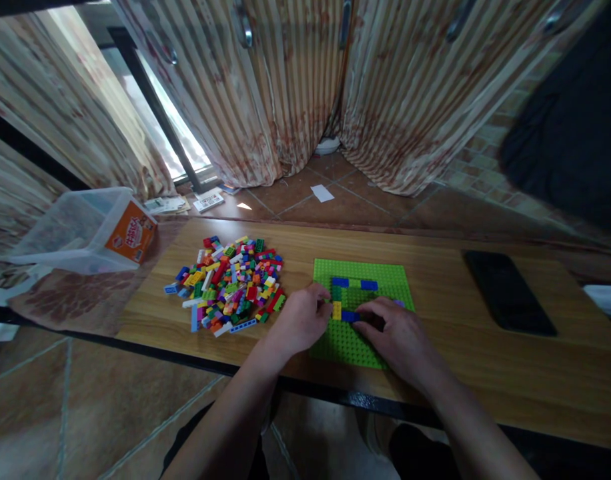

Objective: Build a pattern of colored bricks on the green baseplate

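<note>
A green baseplate (380, 275) lies flat on the wooden table (435, 333). Blue, green and yellow bricks (341, 293) are pressed onto it. My right hand (398, 337) lies over the plate's middle, its fingertips pinched on a blue brick (349, 316) beside a yellow one. My left hand (300, 320) rests at the plate's left edge, fingers curled against the edge and the bricks there; whether it holds anything is hidden. A heap of several loose coloured bricks (230, 283) lies to the left of the plate.
A black phone (508, 292) lies on the table's right side. A clear plastic tub with an orange label (90, 230) stands left, off the tabletop. Curtains and a tiled floor with paper scraps lie beyond. A dark object fills the upper right.
</note>
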{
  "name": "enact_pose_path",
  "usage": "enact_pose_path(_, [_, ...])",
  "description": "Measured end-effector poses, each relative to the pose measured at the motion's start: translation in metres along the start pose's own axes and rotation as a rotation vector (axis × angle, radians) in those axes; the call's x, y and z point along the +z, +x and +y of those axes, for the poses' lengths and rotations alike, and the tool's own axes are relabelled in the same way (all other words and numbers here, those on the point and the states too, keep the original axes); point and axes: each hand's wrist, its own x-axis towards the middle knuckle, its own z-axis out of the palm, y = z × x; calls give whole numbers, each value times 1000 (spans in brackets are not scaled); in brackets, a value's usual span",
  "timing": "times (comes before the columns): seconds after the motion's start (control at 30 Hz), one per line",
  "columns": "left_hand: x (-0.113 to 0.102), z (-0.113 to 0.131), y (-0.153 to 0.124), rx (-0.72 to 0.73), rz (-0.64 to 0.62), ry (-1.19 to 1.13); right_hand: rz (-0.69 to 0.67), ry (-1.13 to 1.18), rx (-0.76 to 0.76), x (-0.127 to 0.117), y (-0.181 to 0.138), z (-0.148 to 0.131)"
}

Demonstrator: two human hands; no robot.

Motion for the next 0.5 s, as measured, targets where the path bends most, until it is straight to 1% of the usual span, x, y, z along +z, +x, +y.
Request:
enact_pose_path(0.2, [8, 5, 0, -88, 21, 106, 5, -13, -1, 1, 0, 0])
enact_pose_path(0.33, [14, 8, 0, -126, 62, 187, 7, -5, -6, 2, 0, 2])
enact_pose_path(0.5, [18, 13, 1, -207, 94, 217, 2, 32, 1, 2, 0, 3])
